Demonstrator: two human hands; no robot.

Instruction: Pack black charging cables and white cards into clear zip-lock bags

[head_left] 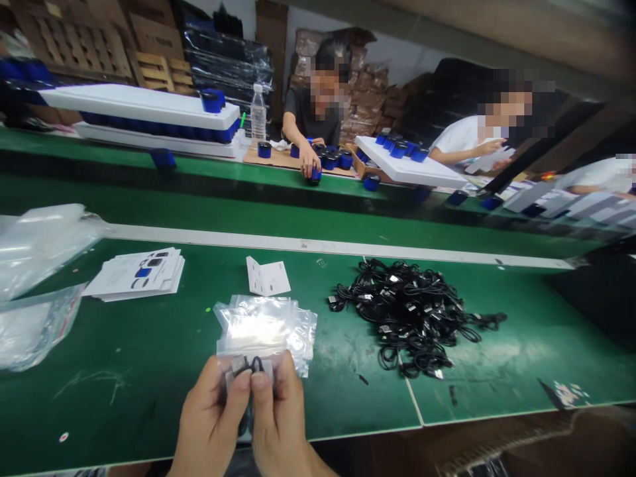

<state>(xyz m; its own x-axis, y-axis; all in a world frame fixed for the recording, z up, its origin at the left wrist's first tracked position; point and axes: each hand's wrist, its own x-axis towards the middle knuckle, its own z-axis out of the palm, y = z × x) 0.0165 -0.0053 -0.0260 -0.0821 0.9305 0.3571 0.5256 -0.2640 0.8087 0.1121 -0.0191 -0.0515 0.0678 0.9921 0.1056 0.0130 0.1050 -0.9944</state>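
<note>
Nearby, black cables lie heaped right of plastic bags.

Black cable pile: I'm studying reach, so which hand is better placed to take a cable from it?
Right, I'd judge. The right hand is nearer the black cable pile; the left hand would likely cross over it. Both hold the clear bag, so the right would need freeing first.

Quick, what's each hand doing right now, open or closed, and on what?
Left hand: closed, gripping a clear plastic bag and black cable.
Right hand: closed, gripping the same bag and cable.
</note>
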